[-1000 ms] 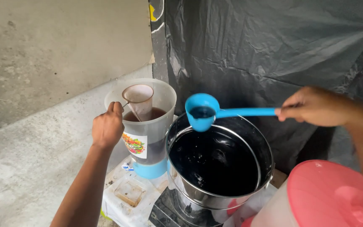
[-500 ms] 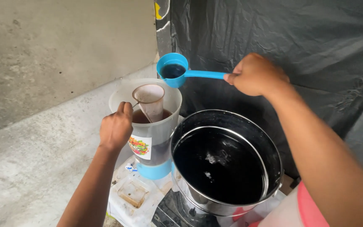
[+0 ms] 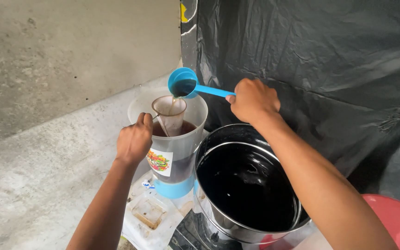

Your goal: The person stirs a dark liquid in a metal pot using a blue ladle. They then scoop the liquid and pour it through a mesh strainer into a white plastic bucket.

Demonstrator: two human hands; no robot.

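— Black plastic sheeting (image 3: 329,60) is noted at the far right, grey concrete (image 3: 47,153) at the left. What is recorded for the hands?

— The right hand (image 3: 252,99) is clenched on the handle of a blue ladle (image 3: 184,84), tilted over a cloth strainer (image 3: 170,113); dark liquid is seen running in. The left hand (image 3: 134,141) is closed on the strainer's handle, at the rim of a translucent jug (image 3: 174,153).

— And near right?

— A steel pot (image 3: 246,185) of dark liquid is logged just beside the jug.

The blue ladle (image 3: 183,83) has tipped, seemingly pouring into the strainer (image 3: 169,107).
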